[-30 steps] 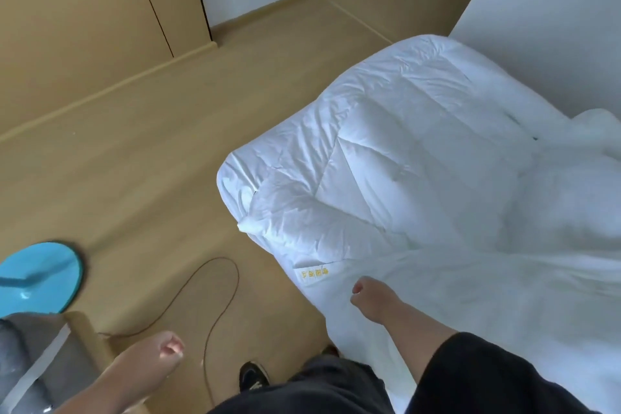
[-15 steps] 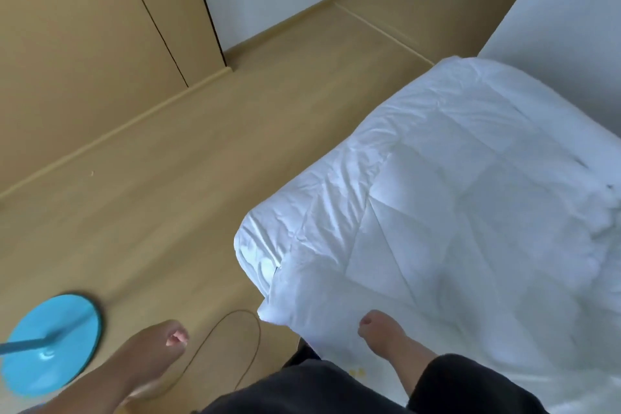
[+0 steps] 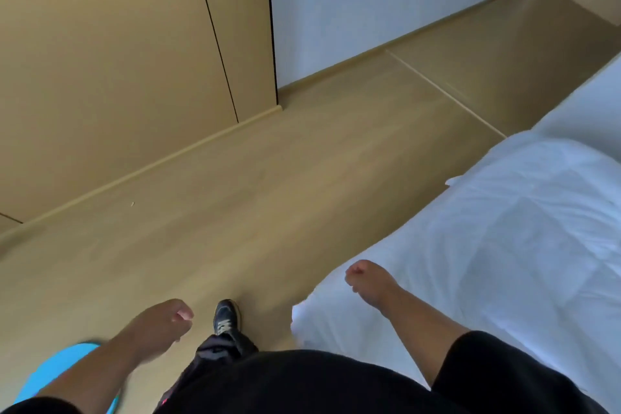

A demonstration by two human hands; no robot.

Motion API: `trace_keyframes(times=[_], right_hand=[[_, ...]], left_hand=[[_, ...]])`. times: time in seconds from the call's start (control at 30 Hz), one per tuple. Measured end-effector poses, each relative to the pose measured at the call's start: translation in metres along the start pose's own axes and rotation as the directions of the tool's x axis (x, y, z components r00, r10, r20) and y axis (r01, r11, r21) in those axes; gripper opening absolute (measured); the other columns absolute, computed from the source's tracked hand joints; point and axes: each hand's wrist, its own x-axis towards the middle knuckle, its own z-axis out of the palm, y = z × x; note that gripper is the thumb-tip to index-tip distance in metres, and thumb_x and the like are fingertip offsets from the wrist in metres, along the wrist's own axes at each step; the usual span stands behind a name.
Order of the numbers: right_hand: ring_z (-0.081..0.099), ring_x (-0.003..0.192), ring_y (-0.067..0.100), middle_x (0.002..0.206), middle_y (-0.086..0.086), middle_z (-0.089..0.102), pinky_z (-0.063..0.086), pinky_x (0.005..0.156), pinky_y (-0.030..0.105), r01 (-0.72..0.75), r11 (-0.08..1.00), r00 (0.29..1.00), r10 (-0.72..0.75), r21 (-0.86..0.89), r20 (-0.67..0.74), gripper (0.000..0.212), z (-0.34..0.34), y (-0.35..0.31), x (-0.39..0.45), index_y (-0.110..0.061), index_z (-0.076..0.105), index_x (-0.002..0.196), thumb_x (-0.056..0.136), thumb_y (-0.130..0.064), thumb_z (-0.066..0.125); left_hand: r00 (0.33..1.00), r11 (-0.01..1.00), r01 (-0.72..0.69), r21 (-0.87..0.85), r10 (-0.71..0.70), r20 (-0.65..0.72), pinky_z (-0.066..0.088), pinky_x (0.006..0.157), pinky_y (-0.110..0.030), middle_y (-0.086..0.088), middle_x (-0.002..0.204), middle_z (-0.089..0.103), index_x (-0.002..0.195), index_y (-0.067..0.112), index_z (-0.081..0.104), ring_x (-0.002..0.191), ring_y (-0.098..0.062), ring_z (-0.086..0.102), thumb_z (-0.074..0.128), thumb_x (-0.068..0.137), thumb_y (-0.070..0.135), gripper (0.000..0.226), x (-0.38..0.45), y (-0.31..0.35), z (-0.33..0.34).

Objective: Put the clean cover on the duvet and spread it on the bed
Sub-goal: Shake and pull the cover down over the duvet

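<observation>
A white quilted duvet (image 3: 524, 245), soft and puffy with stitched square panels and fine creases, is lying on the right, its rounded near corner hanging over the smooth tan wood-look floor (image 3: 268, 195). The right hand (image 3: 368, 282) is hovering over the duvet's near left edge, fingers curled inward and holding nothing. The left hand (image 3: 164, 323) is hanging above the floor at the near left, fingers loosely curled and holding nothing. A dark laced shoe (image 3: 226, 318) is standing between the hands. A flat, round blue disc (image 3: 67, 370) is showing partly under the left forearm.
</observation>
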Motion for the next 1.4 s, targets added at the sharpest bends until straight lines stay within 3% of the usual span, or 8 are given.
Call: trace_keyframes(times=[0.13,0.27,0.43,1.0,1.13,1.2,1.27,1.4], right_hand=[[0.061,0.085,0.019,0.096,0.008,0.068,0.048,0.076,0.033,-0.059,0.995,0.996,0.064,0.078,-0.054,0.017,0.007,-0.067,0.035,-0.009,0.064,0.094,0.092,-0.024,0.055],[0.065,0.093,0.02,0.097,0.001,0.069,0.052,0.082,0.034,-0.061,0.989,0.992,0.075,0.138,-0.101,0.013,-0.012,-0.13,0.065,-0.019,0.066,0.095,0.094,-0.025,0.055],[0.064,0.093,0.012,0.1,-0.006,0.067,0.053,0.075,0.026,-0.06,0.965,0.976,0.111,0.255,-0.188,0.007,-0.053,-0.161,0.094,-0.032,0.063,0.097,0.096,-0.035,0.057],[0.063,0.092,0.012,0.1,-0.006,0.065,0.056,0.082,0.029,-0.15,0.86,0.889,0.333,0.488,-0.314,0.01,-0.363,-0.098,0.236,-0.024,0.064,0.097,0.094,-0.026,0.054],[0.054,0.077,0.015,0.088,0.015,0.064,0.056,0.087,0.047,-0.186,0.796,0.803,0.461,0.576,-0.378,0.031,-0.422,-0.058,0.227,0.004,0.063,0.107,0.089,-0.019,0.051],[0.044,0.077,0.017,0.081,0.019,0.054,0.049,0.069,0.041,-0.209,0.752,0.749,0.534,0.626,-0.391,0.039,-0.445,-0.039,0.226,0.013,0.054,0.112,0.085,-0.014,0.048],[0.039,0.079,0.018,0.079,0.015,0.047,0.033,0.068,0.032,-0.215,0.699,0.689,0.604,0.682,-0.401,0.039,-0.463,-0.022,0.226,0.014,0.052,0.111,0.082,-0.012,0.046],[0.041,0.079,0.019,0.083,0.005,0.044,0.031,0.064,0.03,-0.159,0.547,0.574,0.729,0.822,-0.374,0.034,-0.5,0.01,0.235,0.015,0.055,0.105,0.086,-0.013,0.049]], left_hand=[[0.997,0.997,-0.071,0.028,0.071,-0.007,0.048,0.07,-0.025,0.009,0.097,0.069,0.096,0.033,0.064,0.082,-0.009,0.068,0.06,0.097,0.027,0.008,0.066,0.014,-0.108],[0.983,0.979,-0.182,0.092,0.183,-0.011,0.047,0.073,-0.025,0.013,0.098,0.067,0.093,0.038,0.064,0.087,-0.006,0.065,0.058,0.097,0.034,0.009,0.117,0.065,-0.2],[0.95,0.943,-0.31,0.117,0.304,0.064,0.047,0.078,-0.029,0.01,0.099,0.067,0.096,0.037,0.064,0.091,-0.011,0.064,0.057,0.098,0.031,0.01,0.179,0.169,-0.245],[0.812,0.728,-0.584,0.36,0.509,0.287,0.046,0.073,-0.023,0.002,0.099,0.066,0.101,0.028,0.061,0.09,-0.015,0.063,0.056,0.099,0.025,0.006,0.332,0.64,-0.248],[0.733,0.569,-0.68,0.463,0.55,0.401,0.046,0.077,-0.017,0.014,0.1,0.065,0.104,0.033,0.061,0.092,-0.001,0.062,0.056,0.096,0.029,0.01,0.354,0.743,-0.22],[0.684,0.49,-0.729,0.479,0.558,0.47,0.047,0.077,-0.019,0.013,0.099,0.066,0.103,0.033,0.061,0.09,-0.001,0.063,0.057,0.095,0.031,0.009,0.369,0.797,-0.203],[0.644,0.424,-0.764,0.487,0.549,0.532,0.049,0.074,-0.022,0.011,0.096,0.067,0.101,0.032,0.061,0.087,-0.004,0.064,0.057,0.095,0.031,0.007,0.384,0.852,-0.183],[0.534,0.259,-0.841,0.476,0.541,0.65,0.051,0.074,-0.024,0.01,0.089,0.069,0.096,0.033,0.061,0.081,-0.006,0.067,0.058,0.094,0.032,0.004,0.413,0.966,-0.131]])
